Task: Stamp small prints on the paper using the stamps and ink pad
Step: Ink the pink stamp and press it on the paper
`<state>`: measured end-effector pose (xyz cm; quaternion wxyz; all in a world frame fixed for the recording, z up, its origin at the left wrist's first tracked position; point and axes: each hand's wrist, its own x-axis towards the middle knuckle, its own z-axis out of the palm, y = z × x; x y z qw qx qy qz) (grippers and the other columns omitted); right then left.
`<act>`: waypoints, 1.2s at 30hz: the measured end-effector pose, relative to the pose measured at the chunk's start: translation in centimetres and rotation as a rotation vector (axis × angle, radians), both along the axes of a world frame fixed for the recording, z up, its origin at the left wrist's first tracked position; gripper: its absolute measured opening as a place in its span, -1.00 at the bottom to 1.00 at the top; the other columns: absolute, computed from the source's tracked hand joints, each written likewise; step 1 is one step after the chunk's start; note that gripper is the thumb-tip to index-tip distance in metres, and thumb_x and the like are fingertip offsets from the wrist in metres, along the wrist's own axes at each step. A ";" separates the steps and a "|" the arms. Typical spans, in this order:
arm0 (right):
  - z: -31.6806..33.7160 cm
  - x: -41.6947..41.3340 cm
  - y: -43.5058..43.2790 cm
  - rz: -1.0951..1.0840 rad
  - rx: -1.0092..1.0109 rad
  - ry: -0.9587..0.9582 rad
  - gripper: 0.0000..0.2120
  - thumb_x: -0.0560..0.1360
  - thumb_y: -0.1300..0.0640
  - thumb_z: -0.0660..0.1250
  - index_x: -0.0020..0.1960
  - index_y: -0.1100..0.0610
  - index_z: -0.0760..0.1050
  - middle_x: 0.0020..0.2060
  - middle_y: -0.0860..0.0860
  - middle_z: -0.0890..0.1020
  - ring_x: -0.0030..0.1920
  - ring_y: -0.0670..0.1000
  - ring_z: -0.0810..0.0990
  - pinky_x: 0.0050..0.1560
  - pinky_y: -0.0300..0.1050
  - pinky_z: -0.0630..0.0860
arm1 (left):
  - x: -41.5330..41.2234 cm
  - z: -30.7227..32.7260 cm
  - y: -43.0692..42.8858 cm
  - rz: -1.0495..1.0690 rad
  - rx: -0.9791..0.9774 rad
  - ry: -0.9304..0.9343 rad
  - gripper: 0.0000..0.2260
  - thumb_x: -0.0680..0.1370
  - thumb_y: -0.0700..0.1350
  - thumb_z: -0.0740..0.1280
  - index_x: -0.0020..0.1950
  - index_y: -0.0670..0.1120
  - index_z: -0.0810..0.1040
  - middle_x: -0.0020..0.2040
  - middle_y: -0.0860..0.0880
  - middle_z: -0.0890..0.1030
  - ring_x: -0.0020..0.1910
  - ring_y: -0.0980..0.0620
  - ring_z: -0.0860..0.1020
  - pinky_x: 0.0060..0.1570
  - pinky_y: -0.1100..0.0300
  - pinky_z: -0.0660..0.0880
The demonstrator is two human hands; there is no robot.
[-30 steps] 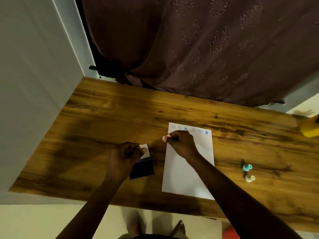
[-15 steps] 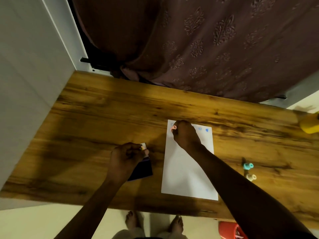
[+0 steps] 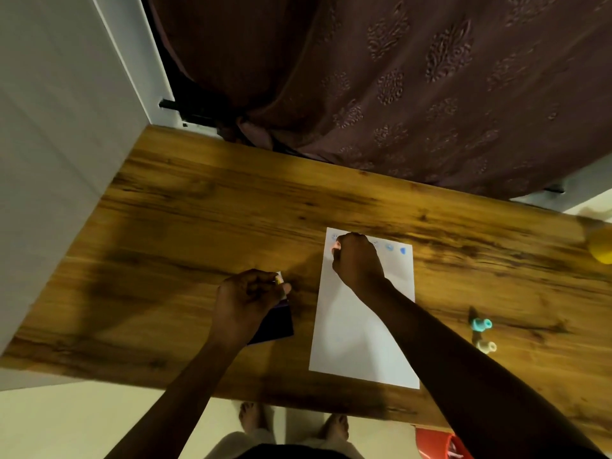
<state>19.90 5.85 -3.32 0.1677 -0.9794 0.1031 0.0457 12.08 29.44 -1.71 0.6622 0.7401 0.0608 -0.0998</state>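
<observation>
A white sheet of paper point(image 3: 357, 336) lies on the wooden table point(image 3: 185, 233), with a row of small blue prints along its top edge. My right hand point(image 3: 356, 263) is closed around a small pink stamp point(image 3: 335, 247), pressed down near the paper's top left corner. My left hand point(image 3: 245, 301) rests on the dark ink pad point(image 3: 276, 326), its fingers curled over the pad's open lid. Most of the pad is hidden under that hand.
Two more small stamps, a teal stamp point(image 3: 481, 324) and a cream stamp point(image 3: 486, 346), lie to the right of the paper. A yellow object point(image 3: 601, 248) sits at the table's right edge. A brown curtain point(image 3: 397, 77) hangs behind the table, a white wall at left.
My right hand has moved up from the paper's upper middle to its top left corner and now presses the stamp there. My left hand has stayed on the ink pad.
</observation>
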 end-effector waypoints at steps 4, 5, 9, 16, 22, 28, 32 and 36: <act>0.4 0.1 0.1 -0.002 0.012 -0.018 -0.69 0.54 0.09 0.44 0.22 0.21 0.58 0.12 0.15 0.67 0.13 0.17 0.67 0.20 -0.03 0.58 | -0.3 0.5 -0.4 -0.008 0.030 -0.020 -0.84 0.45 -0.07 0.60 0.00 0.01 0.75 -0.15 0.11 0.80 -0.20 0.15 0.77 -0.28 0.39 0.58; 0.5 0.1 0.0 -0.003 0.017 -0.017 -0.69 0.53 0.09 0.44 0.21 0.21 0.58 0.12 0.15 0.67 0.14 0.17 0.66 0.19 -0.03 0.58 | -0.4 0.7 -0.6 -0.009 0.034 -0.027 -0.84 0.44 -0.07 0.60 0.00 0.01 0.75 -0.14 0.10 0.80 -0.18 0.14 0.77 -0.26 0.38 0.59; 1.4 0.7 -0.5 0.009 0.024 0.013 -0.67 0.53 0.07 0.46 0.22 0.20 0.56 0.15 0.15 0.65 0.18 0.18 0.63 0.19 -0.05 0.56 | -0.8 1.8 -1.0 0.007 0.013 -0.031 -0.86 0.45 -0.09 0.59 0.00 0.01 0.76 -0.14 0.10 0.80 -0.16 0.13 0.77 -0.23 0.38 0.60; 4.6 0.8 -3.5 -0.258 0.553 -0.061 -0.72 0.42 0.00 0.57 -0.10 0.23 0.69 -0.20 0.11 0.71 -0.15 0.08 0.65 -0.12 -0.12 0.50 | -1.4 3.1 -2.4 0.029 -0.001 -0.070 -0.88 0.45 -0.12 0.60 -0.03 0.00 0.76 -0.13 0.06 0.80 -0.17 0.11 0.77 -0.23 0.44 0.59; 8.7 -5.7 -5.3 -0.354 1.301 0.013 -0.86 0.46 0.29 0.49 0.01 0.30 0.69 -0.22 0.14 0.69 -0.22 0.03 0.63 -0.15 -0.11 0.60 | -1.3 4.1 -5.4 -0.061 0.005 -0.068 -0.83 0.44 -0.06 0.60 0.01 0.01 0.77 -0.09 0.05 0.80 -0.12 0.08 0.77 -0.14 0.27 0.67; 9.6 -12.5 -6.9 -0.252 1.308 0.026 -0.82 0.52 0.24 0.45 0.10 0.25 0.67 -0.06 0.22 0.71 -0.11 0.09 0.65 -0.02 -0.08 0.62 | -1.9 5.2 -10.1 -0.183 0.005 -0.100 -0.67 0.37 -0.07 0.63 0.11 -0.06 0.77 -0.04 0.01 0.81 -0.03 0.03 0.77 0.09 0.05 0.69; 9.4 -15.0 -8.2 -0.173 1.241 0.006 -0.85 0.53 0.16 0.45 0.08 0.14 0.70 -0.07 0.19 0.72 -0.12 0.05 0.66 -0.02 -0.10 0.62 | -2.7 5.5 -12.7 -0.288 0.041 -0.183 -0.72 0.40 -0.16 0.62 0.09 0.01 0.78 -0.01 0.07 0.80 0.02 0.10 0.76 0.13 0.11 0.69; 9.3 -16.3 -9.7 -0.174 1.190 -0.015 -0.88 0.52 0.09 0.46 0.05 0.04 0.71 -0.09 0.07 0.74 -0.12 0.00 0.69 -0.06 -0.16 0.65 | -3.4 5.7 -14.4 -0.339 0.049 -0.179 -0.71 0.41 -0.19 0.62 0.12 -0.05 0.77 0.02 0.04 0.80 0.04 0.05 0.76 0.18 0.01 0.67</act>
